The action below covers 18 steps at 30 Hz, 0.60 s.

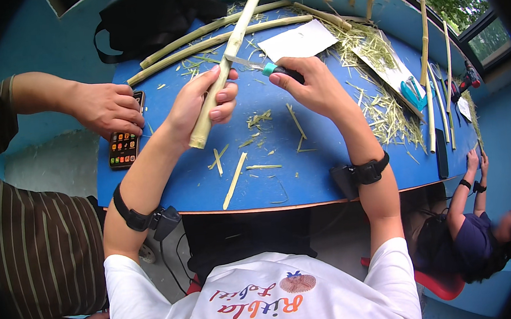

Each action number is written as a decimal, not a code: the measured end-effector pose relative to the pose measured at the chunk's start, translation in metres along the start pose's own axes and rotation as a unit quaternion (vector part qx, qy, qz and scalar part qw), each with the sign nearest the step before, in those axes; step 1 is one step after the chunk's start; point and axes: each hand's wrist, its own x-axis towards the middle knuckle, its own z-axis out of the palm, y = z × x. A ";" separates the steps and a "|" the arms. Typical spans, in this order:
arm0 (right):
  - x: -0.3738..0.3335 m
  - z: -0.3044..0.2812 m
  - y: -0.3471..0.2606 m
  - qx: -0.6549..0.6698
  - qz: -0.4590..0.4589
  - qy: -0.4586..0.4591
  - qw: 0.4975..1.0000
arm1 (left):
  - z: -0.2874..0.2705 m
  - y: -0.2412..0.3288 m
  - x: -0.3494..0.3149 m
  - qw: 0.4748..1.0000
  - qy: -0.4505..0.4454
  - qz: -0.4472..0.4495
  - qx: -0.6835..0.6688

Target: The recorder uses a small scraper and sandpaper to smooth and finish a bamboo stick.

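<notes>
My left hand [206, 100] is wrapped round a long pale peeled stick [237, 38], which looks like bamboo. The stick slants up and away to the right, past the top of the picture, and its cut lower end pokes out below my fist. In my right hand [309, 82] is a knife [270, 69] with a black and teal handle. Its blade points left, and the tip meets the stick just above my left fingers. Beneath both hands lie thin green-yellow shavings [235, 181] on the blue table [197, 192].
More peeled sticks [215, 41] and a black bag [146, 20] lie at the back left. A white sheet [298, 39] and heaps of shavings [389, 120] cover the right side. At left a co-worker's hand [108, 108] touches a phone [124, 148]. Another person [466, 238] sits far right.
</notes>
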 end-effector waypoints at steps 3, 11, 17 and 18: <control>0.001 -0.003 -0.004 -0.008 -0.001 -0.003 1.000 | -0.005 0.001 0.000 0.999 -0.048 0.000 0.003; 0.005 0.000 -0.011 -0.088 0.005 0.063 0.994 | -0.006 0.007 -0.003 0.996 -0.063 0.008 0.062; 0.002 -0.010 -0.008 -0.011 0.014 0.099 0.995 | -0.001 0.007 0.001 0.994 -0.005 0.006 0.110; 0.002 -0.012 -0.009 -0.008 0.020 0.102 0.995 | 0.000 0.007 0.001 0.993 0.010 0.001 0.117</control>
